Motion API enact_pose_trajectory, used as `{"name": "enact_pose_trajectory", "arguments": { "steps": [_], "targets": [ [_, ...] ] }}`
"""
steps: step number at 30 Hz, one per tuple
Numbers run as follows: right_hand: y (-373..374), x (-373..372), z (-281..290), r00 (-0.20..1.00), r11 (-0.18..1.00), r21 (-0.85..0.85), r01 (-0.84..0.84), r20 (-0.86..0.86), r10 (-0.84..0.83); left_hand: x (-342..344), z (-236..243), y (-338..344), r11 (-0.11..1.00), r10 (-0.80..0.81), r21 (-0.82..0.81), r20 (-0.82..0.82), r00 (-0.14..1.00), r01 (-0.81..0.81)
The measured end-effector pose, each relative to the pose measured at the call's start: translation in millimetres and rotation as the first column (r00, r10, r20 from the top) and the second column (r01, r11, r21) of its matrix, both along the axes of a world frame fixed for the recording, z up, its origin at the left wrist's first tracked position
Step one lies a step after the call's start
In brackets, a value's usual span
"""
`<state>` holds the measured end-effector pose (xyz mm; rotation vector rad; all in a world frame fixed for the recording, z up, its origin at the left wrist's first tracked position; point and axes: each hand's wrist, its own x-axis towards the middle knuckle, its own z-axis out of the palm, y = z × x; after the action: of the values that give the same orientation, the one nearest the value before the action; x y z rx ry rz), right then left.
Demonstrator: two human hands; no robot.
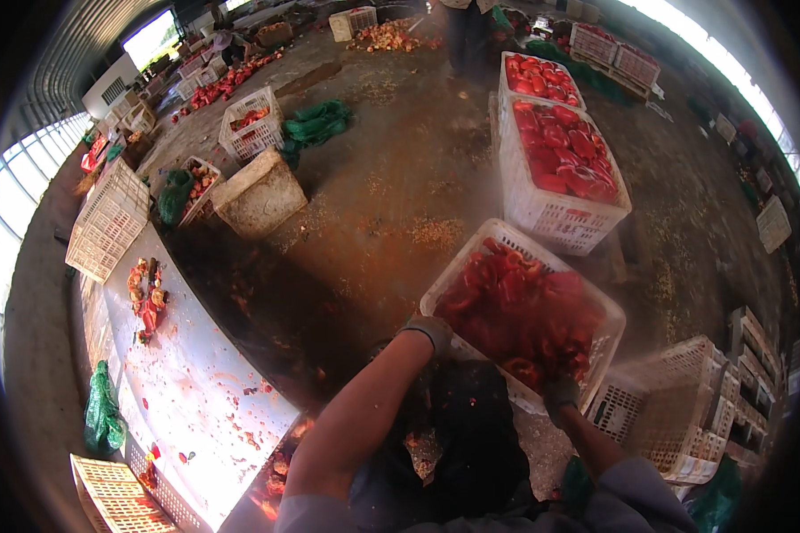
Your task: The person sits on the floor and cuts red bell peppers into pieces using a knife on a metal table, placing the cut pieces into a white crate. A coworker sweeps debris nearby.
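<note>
A white plastic crate point(609, 338) full of red peppers point(524, 311) is tilted in front of me, a little right of centre. My gloved left hand point(428, 333) grips its near left corner, fingers wrapped over the rim. My gloved right hand point(560, 395) holds the near right end, its fingertips partly hidden by the rim and peppers. My legs in dark trousers show below the crate. A haze blurs the crate's contents.
Pepper-filled crates point(564, 218) stand ahead. An empty crate point(667, 409) and wooden pallets point(756, 364) are at right. A metal table point(196, 391) with scraps lies left, near a pale box point(258, 195) and green sacks point(316, 124). People point(462, 35) are in the background.
</note>
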<state>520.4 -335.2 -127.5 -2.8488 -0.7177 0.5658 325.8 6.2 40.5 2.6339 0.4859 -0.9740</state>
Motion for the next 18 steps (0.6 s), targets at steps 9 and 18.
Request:
{"name": "enact_pose_trajectory", "arguments": {
  "steps": [9, 18],
  "targets": [
    [1.9, -2.1, 3.1, 0.993, 0.990, 0.091, 0.106, -0.056, -0.101, -1.2, -1.5, 0.9, 1.000, -0.013, -0.007, 0.012, 1.000, 0.013],
    [3.0, 0.6, -0.3, 0.988, 0.986, 0.090, 0.139, -0.078, -0.132, 0.1, -5.8, 0.7, 1.000, 0.020, -0.017, 0.006, 1.000, -0.020]
  ]
}}
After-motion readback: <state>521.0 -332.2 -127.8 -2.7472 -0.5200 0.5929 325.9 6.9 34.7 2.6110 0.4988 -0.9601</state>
